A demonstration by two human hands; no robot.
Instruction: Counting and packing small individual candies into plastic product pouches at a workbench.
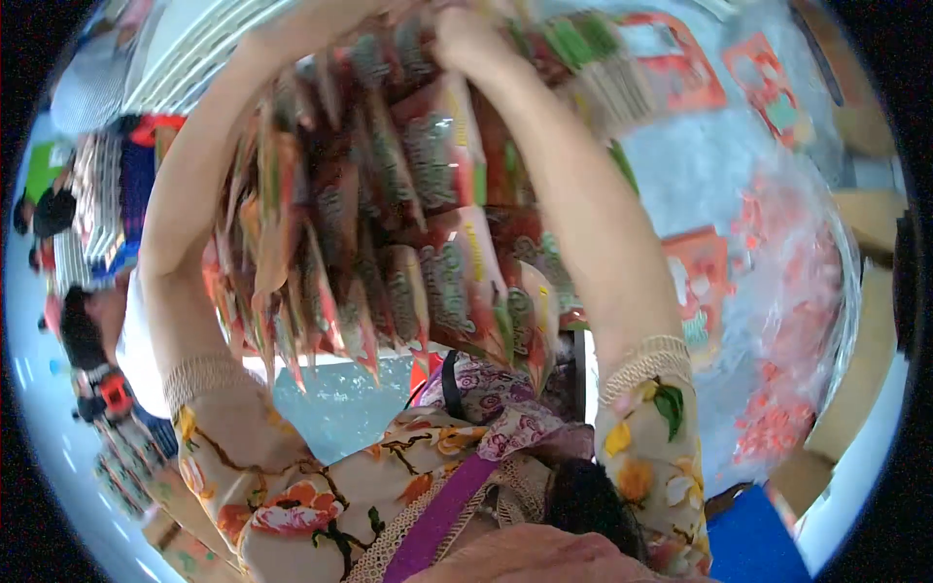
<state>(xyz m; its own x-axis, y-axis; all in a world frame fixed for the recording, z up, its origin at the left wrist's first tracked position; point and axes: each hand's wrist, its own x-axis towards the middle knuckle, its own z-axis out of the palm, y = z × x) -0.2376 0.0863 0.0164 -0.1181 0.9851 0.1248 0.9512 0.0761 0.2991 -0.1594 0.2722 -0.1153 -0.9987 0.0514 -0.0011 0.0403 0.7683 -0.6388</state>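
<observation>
Both my arms are raised in front of the camera. A thick bunch of hanging strips of red and green snack packets (428, 243) dangles between them and fills the middle of the view. My right hand (465, 41) grips the top of the bunch near the upper edge. My left hand (326, 17) reaches the top of the same bunch at the upper edge, its fingers mostly hidden by the packets. My floral sleeves (651, 437) show at the bottom.
A large clear plastic bag of red packets (792, 321) lies to the right, with brown cardboard boxes (865, 340) beyond it. Red packages (685, 73) lie at the upper right. More stacked goods (107, 204) stand at the left. A blue object (753, 544) is at the lower right.
</observation>
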